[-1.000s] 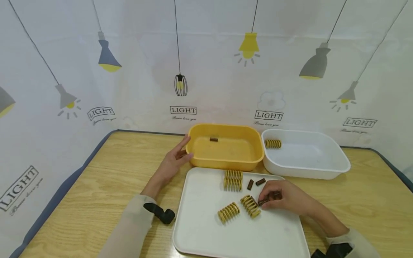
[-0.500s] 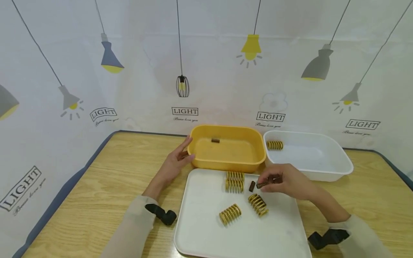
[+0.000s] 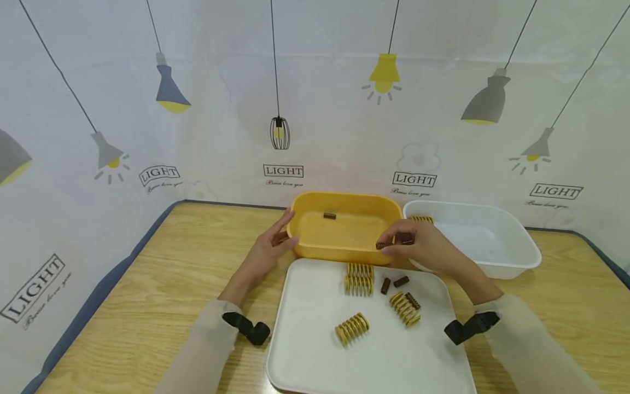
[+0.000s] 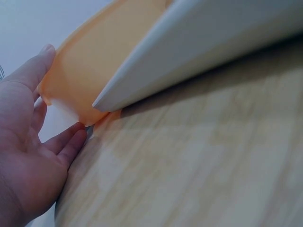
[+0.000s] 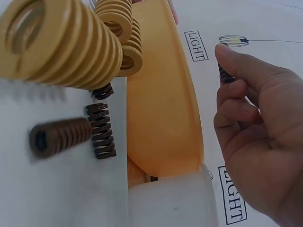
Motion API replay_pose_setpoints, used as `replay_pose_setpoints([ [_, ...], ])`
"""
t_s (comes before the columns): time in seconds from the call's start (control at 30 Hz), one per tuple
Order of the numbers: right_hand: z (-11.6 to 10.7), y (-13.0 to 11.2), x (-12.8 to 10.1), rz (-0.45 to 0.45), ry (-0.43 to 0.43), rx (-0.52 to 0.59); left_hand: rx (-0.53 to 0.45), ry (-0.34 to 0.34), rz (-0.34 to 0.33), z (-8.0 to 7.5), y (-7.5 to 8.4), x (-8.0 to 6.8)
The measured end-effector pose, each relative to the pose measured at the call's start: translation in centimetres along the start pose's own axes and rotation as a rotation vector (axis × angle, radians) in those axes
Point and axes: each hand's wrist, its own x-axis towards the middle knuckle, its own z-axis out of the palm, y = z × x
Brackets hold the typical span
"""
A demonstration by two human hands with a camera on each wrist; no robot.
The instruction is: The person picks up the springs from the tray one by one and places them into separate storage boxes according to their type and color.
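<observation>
My right hand [image 3: 418, 246] pinches a small brown coil spring [image 3: 383, 245] between thumb and fingers, over the front rim of the yellow tub [image 3: 344, 253]. The spring's dark coils peek out at the fingertips in the right wrist view. With fairly straight fingers, my left hand [image 3: 266, 251] rests against the tub's left end, thumb at the rim. One brown spring [image 3: 330, 216] lies inside the tub. On the white tray [image 3: 315, 366] are two small brown springs [image 3: 401, 281], large yellow springs [image 3: 352, 328], and another small dark spring [image 3: 412, 300] beside the rightmost yellow one [image 3: 404, 310].
A white tub [image 3: 484, 241] stands right of the yellow one, a yellow spring [image 3: 421, 219] in its left end, partly hidden by my right hand. Wooden tabletop [image 3: 162, 273] surrounds the tray, and a printed cloth [image 3: 330, 109] hangs right behind the tubs.
My right hand has carried the small brown spring up from the tray to the yellow tub's front rim. The rightmost yellow spring has shifted right on the tray. My left hand stays put.
</observation>
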Motion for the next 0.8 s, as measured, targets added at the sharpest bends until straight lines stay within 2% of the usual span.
replay_pose_setpoints([
  [0.17,0.2,0.0,1.3,-0.007,0.017,-0.030,0.008,0.014,0.007,-0.3,-1.8,0.8],
  [0.27,0.3,0.2,1.8,0.011,0.018,-0.023,0.012,0.018,0.025,-0.3,-2.2,0.9],
  [0.5,0.8,0.6,3.0,0.035,0.019,-0.002,0.005,0.020,0.059,-0.2,-2.4,0.8],
  [0.8,1.0,0.6,4.3,0.050,0.016,-0.028,-0.010,0.015,0.057,-0.3,-2.3,0.8],
])
